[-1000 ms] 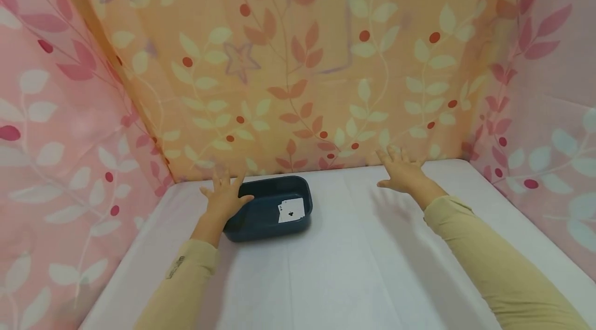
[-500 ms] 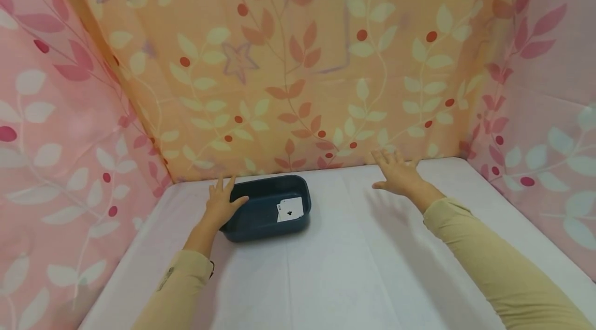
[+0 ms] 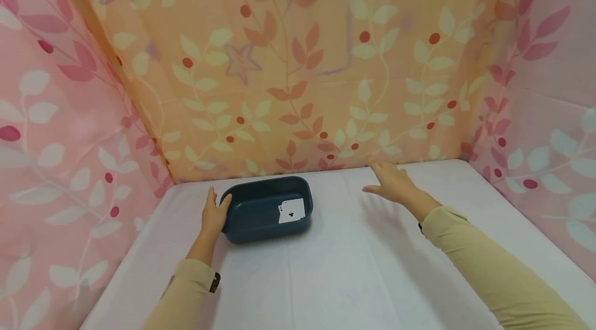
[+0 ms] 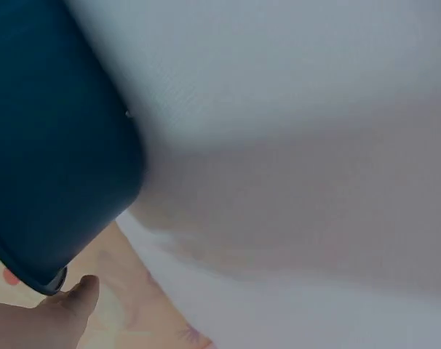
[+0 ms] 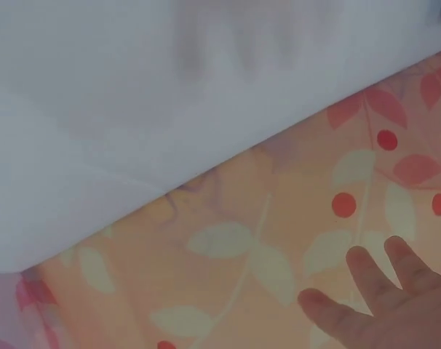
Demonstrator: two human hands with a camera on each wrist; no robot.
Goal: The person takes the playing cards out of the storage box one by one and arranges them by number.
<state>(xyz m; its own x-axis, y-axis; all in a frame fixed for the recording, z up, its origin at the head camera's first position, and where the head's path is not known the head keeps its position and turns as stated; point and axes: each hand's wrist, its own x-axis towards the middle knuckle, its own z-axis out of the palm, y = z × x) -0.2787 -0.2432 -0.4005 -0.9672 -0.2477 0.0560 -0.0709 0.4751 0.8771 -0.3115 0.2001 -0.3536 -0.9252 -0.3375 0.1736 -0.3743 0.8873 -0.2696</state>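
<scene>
A dark blue rectangular tub stands on the white-covered table at the left of centre. Inside, toward its right end, lie a few playing cards; the top one bears a black club. My left hand is at the tub's left end, thumb by the rim and the other fingers outside, pointing away from me. The left wrist view has a fingertip close beside the rim corner of the tub. To the right of the tub, my right hand hovers above the table with its fingers extended and holds nothing.
The white cloth covers the table. Behind it hangs an orange leaf-patterned curtain, with pink patterned curtains along the left and right sides. The right hand's fingers overlap the back curtain in the right wrist view.
My left hand has moved from over the tub's left part to its left end, and its spread fingers have drawn together. My right hand has shifted slightly left and lower. The tub stays put.
</scene>
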